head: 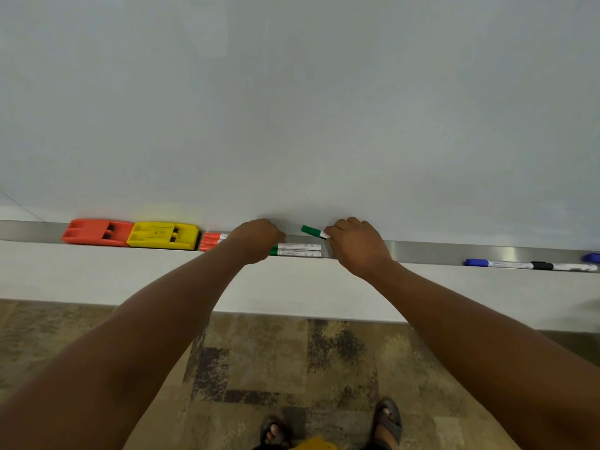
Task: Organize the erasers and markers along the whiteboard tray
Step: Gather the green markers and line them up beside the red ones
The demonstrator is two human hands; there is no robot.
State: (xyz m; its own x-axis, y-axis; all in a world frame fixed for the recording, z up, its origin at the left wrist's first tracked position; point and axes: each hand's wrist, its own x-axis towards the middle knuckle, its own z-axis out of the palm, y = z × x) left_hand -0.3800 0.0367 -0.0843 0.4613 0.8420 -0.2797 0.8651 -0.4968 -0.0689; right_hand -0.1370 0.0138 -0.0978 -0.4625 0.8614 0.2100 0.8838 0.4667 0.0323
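Note:
On the metal whiteboard tray (422,250) an orange eraser (97,232) and a yellow eraser (163,235) sit end to end at the left. Two orange markers (212,241) lie right of them, partly hidden by my left hand (256,238). That hand rests fingers curled over the green caps of two green markers (297,250) lying side by side. My right hand (357,245) pinches a third green marker (313,231), holding it tilted just above the tray. Farther right lie a blue marker (496,263) and a black-capped marker (565,266).
The whiteboard (292,108) fills the view above the tray. A blue object (591,257) shows at the right edge. Below the tray are a white wall strip, patterned carpet (259,368) and my sandalled feet (386,423).

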